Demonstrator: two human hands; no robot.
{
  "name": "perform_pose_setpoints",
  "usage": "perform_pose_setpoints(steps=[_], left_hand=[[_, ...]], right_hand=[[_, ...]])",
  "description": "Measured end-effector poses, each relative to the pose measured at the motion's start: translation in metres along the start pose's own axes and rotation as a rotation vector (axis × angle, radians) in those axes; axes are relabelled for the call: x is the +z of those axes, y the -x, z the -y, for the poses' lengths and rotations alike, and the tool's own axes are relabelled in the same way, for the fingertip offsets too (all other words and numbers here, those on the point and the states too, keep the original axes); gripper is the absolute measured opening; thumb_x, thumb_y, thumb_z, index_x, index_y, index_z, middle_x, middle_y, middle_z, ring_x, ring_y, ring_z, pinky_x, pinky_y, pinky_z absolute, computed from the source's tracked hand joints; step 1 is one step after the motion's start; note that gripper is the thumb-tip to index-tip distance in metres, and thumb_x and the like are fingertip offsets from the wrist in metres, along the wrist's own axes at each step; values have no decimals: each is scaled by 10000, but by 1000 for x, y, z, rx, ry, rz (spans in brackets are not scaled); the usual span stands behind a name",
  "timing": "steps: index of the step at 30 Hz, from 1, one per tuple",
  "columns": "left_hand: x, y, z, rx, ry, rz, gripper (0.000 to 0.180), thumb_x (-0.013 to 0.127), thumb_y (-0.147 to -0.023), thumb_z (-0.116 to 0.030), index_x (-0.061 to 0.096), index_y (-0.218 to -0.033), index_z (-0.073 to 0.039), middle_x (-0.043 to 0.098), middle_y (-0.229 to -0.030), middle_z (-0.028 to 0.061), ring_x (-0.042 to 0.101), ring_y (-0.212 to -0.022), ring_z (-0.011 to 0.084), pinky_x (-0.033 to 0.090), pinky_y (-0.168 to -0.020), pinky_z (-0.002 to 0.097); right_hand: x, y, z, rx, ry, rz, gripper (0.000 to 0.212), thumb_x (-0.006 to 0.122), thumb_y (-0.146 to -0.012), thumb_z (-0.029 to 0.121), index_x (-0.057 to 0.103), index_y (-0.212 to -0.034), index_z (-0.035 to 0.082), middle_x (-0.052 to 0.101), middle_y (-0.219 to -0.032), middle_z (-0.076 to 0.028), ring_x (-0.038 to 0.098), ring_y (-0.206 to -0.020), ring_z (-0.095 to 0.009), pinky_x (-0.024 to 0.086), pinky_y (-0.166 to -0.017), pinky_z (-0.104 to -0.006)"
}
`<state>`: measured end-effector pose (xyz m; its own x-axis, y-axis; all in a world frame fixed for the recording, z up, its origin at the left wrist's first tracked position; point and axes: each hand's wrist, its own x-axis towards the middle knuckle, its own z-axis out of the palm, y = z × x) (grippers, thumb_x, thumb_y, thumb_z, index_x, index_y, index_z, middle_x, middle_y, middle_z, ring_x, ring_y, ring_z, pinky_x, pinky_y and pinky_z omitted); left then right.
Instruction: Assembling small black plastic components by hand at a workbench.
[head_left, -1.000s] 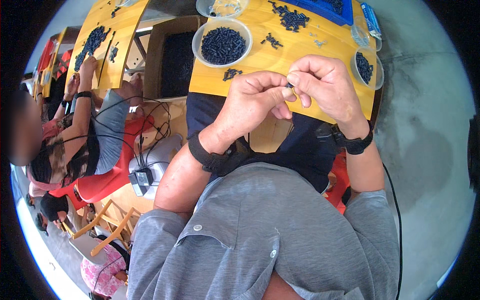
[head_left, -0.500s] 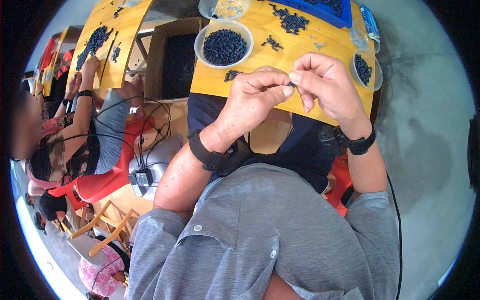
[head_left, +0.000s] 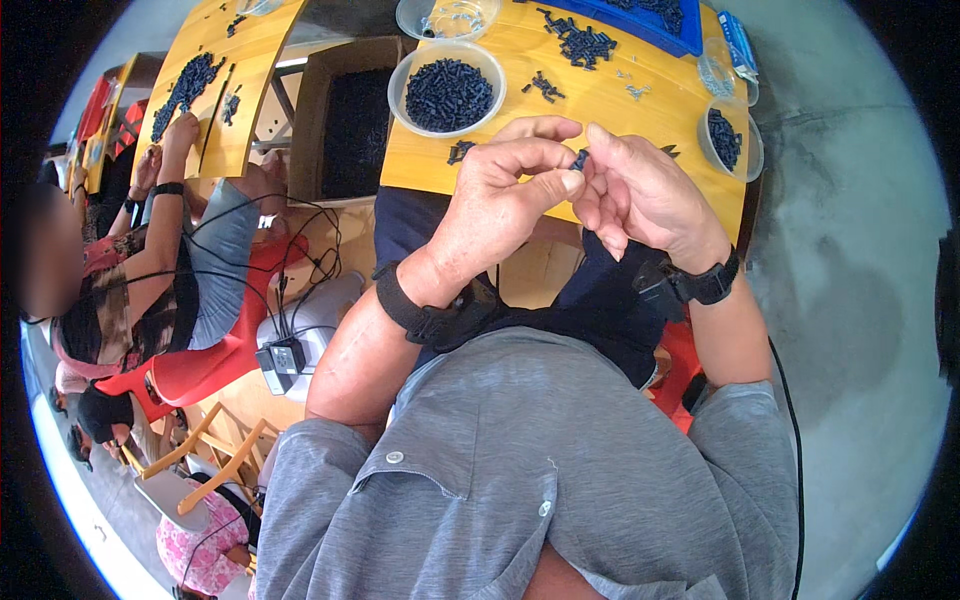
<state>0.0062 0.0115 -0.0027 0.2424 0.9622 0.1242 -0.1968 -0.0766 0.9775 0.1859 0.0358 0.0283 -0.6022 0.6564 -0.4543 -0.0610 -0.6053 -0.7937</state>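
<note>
A yellow table [head_left: 425, 165] fills the upper middle of the frame under loose dark pieces, with a round tub [head_left: 396, 95] of them at its left side, a second table [head_left: 250, 70] at upper left and pale grey floor [head_left: 850, 210] at right. The top edge cuts off a blue tray [head_left: 698, 35]. At upper centre the left hand [head_left: 520, 185] pinches a small dark part [head_left: 579, 160], mostly covered by thumb and forefinger, while the right hand [head_left: 650, 195], thumb apart from loosely bent fingers, is just beside it, contact unclear.
</note>
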Motion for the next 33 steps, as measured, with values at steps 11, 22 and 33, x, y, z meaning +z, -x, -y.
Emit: perform_pose_setpoints(steps=[11,22,33], left_hand=[[-1,-2,0,-28,-1,38,57,639,-772,22,667,-820,14,618,-1009,124,559,-1016,184,442,-848,276],[-1,-3,5,-52,-27,21,90,633,-783,10,666,-866,18,613,-1013,119,561,-993,182,443,-830,276],[3,-10,2,-37,18,5,94,636,-789,0,681,-870,17,602,-1052,133,539,-1059,196,424,-882,285]], right_hand=[[-8,-2,-1,32,-73,47,384,556,-913,353,595,-819,-18,582,-606,-66,525,-372,-100,446,-320,-210],[-6,-5,5,-201,96,-120,215,677,-836,180,611,-830,-24,574,-635,-38,537,-443,-84,433,-385,-190],[-11,-8,12,-162,-40,-46,193,669,-839,178,601,-806,1,570,-621,-34,544,-420,-92,445,-376,-198]])
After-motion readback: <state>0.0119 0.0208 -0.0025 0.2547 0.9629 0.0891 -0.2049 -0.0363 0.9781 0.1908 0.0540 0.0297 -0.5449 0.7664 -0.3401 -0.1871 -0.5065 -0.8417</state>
